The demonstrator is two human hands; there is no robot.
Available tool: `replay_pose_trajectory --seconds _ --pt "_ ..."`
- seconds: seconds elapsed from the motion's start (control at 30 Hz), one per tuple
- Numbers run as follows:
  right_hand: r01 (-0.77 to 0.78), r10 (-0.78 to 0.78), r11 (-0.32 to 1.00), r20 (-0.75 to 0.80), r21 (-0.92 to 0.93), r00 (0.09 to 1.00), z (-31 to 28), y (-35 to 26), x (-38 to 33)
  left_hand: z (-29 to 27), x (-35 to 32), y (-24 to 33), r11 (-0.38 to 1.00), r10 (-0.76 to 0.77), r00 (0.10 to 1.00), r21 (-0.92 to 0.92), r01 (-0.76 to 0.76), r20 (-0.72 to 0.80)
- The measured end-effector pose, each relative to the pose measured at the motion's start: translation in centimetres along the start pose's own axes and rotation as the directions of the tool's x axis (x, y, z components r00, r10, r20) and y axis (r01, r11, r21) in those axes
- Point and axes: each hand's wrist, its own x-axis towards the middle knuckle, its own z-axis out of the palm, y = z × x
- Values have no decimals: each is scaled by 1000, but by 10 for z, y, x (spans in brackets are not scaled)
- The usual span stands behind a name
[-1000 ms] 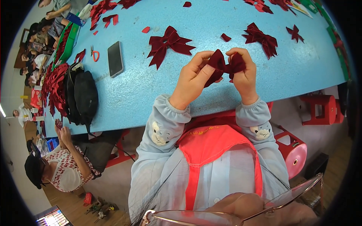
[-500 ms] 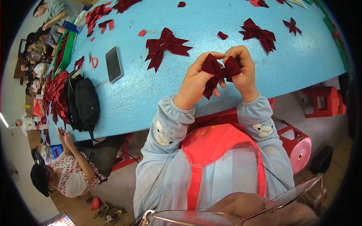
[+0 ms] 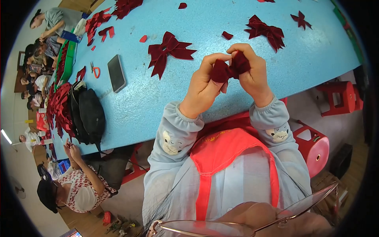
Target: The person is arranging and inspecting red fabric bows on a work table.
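Observation:
Between my two hands, just over the near side of the blue table (image 3: 146,114), is a dark red velvet bow (image 3: 222,72). My left hand (image 3: 200,89) pinches its left loop, thumb in front and fingers behind. The right loop is gripped by my right hand (image 3: 256,75), with the index finger curled over its top. The bow's tails are mostly hidden. Beyond my hands lie a larger velvet bow (image 3: 169,50) with spread tails, another bow (image 3: 266,32) to the right, and a small bow (image 3: 301,20) farther right.
A phone (image 3: 117,73), orange-handled scissors (image 3: 95,70) and a black bag (image 3: 90,112) lie to the left, beside a heap of red ribbon (image 3: 60,104). A co-worker (image 3: 81,183) sits at the left edge. Red stools (image 3: 314,148) stand at the right.
My fingers have shifted on the bow, which is now turned so that its hanging tail no longer shows. The whole view has moved slightly.

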Motion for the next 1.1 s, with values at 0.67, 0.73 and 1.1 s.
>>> replay_pose_trajectory --seconds 0.67,0.73,1.1 --pt "-362 365 899 38 246 930 1 9 -2 7 3 -33 988 -150 892 -37 148 -427" --pt "-414 408 899 71 143 910 -5 6 -2 2 4 -35 982 -176 898 -6 190 -402" --pt "-118 137 965 63 -235 989 9 20 -14 -17 1 -49 945 -224 921 159 285 -318"
